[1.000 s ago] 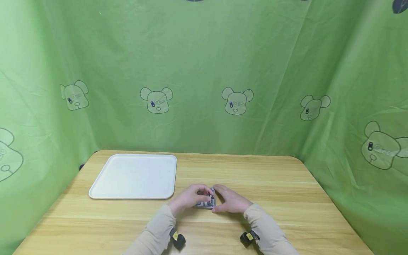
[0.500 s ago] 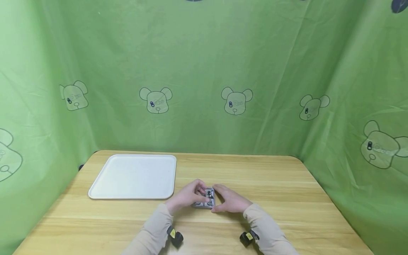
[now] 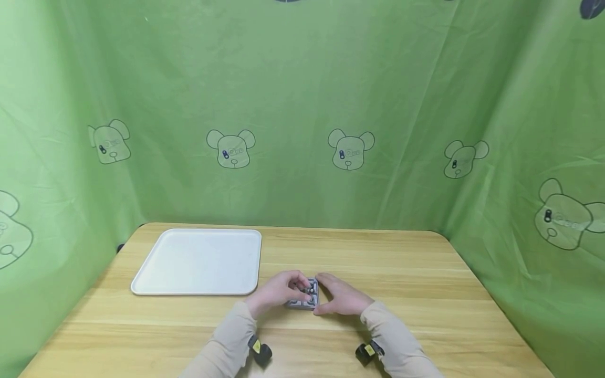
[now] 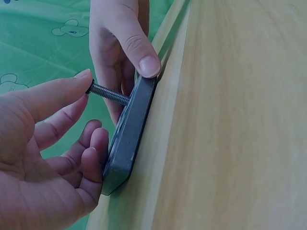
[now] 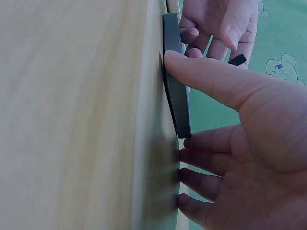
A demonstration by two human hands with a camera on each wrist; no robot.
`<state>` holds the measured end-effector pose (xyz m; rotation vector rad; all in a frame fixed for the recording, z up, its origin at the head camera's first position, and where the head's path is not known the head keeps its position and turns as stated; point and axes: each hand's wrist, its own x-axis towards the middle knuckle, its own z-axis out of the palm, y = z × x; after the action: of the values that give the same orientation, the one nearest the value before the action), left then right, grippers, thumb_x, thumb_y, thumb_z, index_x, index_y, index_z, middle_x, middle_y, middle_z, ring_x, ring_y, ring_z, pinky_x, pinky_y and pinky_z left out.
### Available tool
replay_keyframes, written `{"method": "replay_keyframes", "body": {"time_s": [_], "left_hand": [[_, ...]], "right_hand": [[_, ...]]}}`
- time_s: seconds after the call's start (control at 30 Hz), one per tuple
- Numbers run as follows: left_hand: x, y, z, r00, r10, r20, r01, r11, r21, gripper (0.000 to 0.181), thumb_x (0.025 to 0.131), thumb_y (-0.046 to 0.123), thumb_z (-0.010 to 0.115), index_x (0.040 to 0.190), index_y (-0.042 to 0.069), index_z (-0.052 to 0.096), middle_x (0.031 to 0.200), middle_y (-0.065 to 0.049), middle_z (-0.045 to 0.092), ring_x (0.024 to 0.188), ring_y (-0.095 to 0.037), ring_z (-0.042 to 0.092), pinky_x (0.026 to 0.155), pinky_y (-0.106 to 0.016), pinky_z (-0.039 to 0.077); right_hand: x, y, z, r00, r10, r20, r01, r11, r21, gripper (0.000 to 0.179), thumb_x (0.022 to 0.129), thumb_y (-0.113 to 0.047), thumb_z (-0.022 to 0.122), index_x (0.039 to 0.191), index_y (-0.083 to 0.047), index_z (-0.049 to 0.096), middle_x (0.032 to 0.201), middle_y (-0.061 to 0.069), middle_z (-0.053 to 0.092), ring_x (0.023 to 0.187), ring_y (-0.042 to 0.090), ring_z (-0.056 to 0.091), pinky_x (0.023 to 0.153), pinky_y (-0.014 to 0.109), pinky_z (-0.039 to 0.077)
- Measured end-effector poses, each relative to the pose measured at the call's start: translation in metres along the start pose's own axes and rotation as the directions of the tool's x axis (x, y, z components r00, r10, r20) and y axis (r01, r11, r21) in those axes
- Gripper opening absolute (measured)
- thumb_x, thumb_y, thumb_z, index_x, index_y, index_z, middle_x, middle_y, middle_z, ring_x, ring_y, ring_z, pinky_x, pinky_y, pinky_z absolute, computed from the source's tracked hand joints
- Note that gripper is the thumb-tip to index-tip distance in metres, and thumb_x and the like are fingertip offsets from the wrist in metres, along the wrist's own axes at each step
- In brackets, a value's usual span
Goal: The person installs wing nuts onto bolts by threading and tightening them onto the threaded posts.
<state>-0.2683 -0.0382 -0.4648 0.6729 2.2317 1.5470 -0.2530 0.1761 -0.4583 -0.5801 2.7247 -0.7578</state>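
standing out from the dark block [image 4: 129, 139], a threaded metal bolt [image 4: 110, 94] is pinched at its black head by the left hand [image 3: 276, 291], thumb and finger held narrow, the other fingers loosely curled near the block's end. at the opposite end, the block is gripped by the right hand [image 3: 347, 298]: thumb pressed to the near side, fingers set wider round the far corner. flat on the wooden table [image 3: 425, 273], near its middle, the block is placed, its pale patterned top partly covered by the 2 hands! how deep the bolt is sunk cannot be told. over to the left, well apart, a white tray [image 3: 198, 262] is laid. both arms are covered by beige sleeves [image 3: 231, 336], and behind the table a green curtain [image 3: 293, 79] is hung, printed with bear heads [image 3: 348, 158].
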Motion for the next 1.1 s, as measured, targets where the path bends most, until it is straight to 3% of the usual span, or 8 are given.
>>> {"method": "replay_keyframes", "body": {"time_s": [0.27, 0.63, 1.1], "left_hand": [[-0.0008, 0.0002, 0.0015, 1.000, 0.020, 0.008, -0.020, 1.000, 0.006, 0.023, 0.083, 0.011, 0.073, 0.104, 0.005, 0.066, 0.097, -0.008, 0.065, 0.086, -0.012, 0.057, 0.076, -0.023, 0.048], [-0.0019, 0.0041, 0.0055, 0.999, 0.009, -0.033, -0.008, 1.000, 0.025, 0.019, 0.086, 0.012, 0.069, 0.104, 0.008, 0.068, 0.099, -0.005, 0.066, 0.089, -0.015, 0.057, 0.081, -0.029, 0.046], [-0.0050, 0.0073, 0.0050, 1.000, 0.002, -0.004, -0.002, 1.000, 0.019, 0.020, 0.091, 0.012, 0.063, 0.110, 0.009, 0.068, 0.104, -0.009, 0.066, 0.092, -0.016, 0.057, 0.081, -0.029, 0.045]], "right_hand": [[-0.0001, -0.0008, -0.0004, 1.000, -0.012, 0.001, 0.012, 1.000, 0.006, 0.100, 0.073, -0.041, 0.081, 0.148, 0.004, 0.031, 0.154, 0.026, 0.031, 0.142, 0.044, 0.032, 0.114, 0.060, 0.026], [-0.0027, -0.0032, -0.0011, 1.000, 0.002, 0.008, -0.002, 1.000, 0.001, 0.099, 0.074, -0.042, 0.080, 0.148, 0.002, 0.031, 0.155, 0.024, 0.030, 0.143, 0.044, 0.030, 0.114, 0.061, 0.025], [-0.0004, -0.0016, 0.0001, 1.000, -0.002, -0.003, 0.002, 1.000, 0.009, 0.101, 0.073, -0.042, 0.080, 0.148, 0.002, 0.031, 0.155, 0.024, 0.030, 0.142, 0.044, 0.031, 0.114, 0.061, 0.025]]}}
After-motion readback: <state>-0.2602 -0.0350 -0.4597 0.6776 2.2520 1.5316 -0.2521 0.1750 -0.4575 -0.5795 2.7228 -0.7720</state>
